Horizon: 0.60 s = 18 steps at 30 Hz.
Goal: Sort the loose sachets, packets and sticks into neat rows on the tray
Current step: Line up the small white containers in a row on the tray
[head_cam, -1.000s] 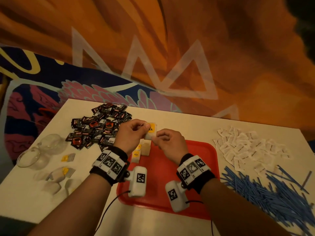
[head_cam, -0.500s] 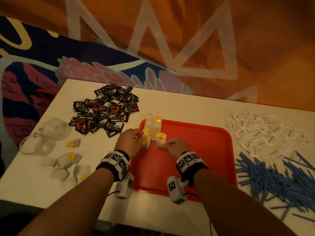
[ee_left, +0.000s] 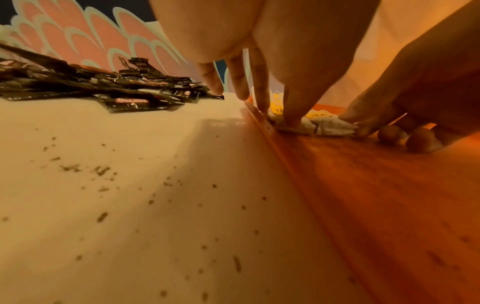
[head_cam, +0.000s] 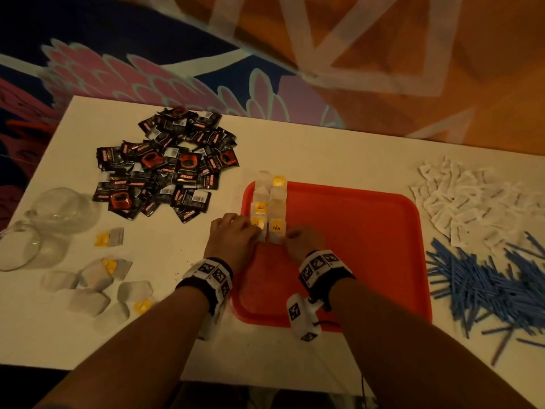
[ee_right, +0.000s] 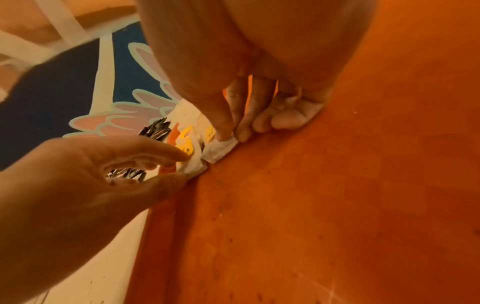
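On the red tray (head_cam: 368,231), along its left edge, two rows of white tea bags (head_cam: 272,202) lie, and the nearest yellow tag reads "TEA". The left hand (head_cam: 233,240) pinches the nearest bag of the left row, and the right hand (head_cam: 303,240) pinches the nearest one of the right row. Left of the tray lie black sachets (head_cam: 168,163) whose print I cannot read.

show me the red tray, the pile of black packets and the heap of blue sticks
red tray (head_cam: 368,246), head view, bare floor of the tray right of the tea bags
pile of black packets (head_cam: 168,163), head view, middle of the pile
heap of blue sticks (head_cam: 486,287), head view, thick middle of the heap
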Each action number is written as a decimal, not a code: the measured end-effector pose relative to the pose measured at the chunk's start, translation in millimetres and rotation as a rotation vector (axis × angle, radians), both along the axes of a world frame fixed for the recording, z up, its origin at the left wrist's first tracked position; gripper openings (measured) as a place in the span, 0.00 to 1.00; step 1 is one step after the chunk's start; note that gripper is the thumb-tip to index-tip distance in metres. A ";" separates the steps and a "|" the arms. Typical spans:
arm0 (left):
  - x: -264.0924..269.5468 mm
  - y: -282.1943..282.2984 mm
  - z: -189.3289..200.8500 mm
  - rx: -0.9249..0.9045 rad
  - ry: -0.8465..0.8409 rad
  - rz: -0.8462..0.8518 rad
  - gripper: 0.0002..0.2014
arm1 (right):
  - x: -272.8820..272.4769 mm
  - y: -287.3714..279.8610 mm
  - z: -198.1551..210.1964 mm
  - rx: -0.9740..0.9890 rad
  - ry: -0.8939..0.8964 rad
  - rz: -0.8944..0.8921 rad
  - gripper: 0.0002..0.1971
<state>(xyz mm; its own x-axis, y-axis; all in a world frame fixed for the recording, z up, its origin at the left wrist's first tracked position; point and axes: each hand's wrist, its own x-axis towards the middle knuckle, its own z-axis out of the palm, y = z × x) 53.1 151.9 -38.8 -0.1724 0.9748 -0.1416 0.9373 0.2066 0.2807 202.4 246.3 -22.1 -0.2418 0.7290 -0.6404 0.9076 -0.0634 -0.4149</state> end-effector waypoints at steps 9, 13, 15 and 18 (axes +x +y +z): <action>-5.4 0.3 -6.9 0.000 -0.016 0.011 0.11 | -0.1 -9.0 -4.4 0.099 0.131 -0.131 0.11; -4.9 -0.5 -8.5 -0.006 -0.024 0.025 0.12 | 0.2 -8.4 -6.9 0.105 0.171 -0.193 0.07; -4.5 -1.2 -9.1 -0.012 -0.025 0.025 0.13 | 2.2 -7.8 -7.0 0.109 0.175 -0.204 0.07; -2.2 -2.0 -8.6 -0.012 -0.036 0.031 0.13 | 4.4 -7.5 -8.0 0.095 0.181 -0.189 0.10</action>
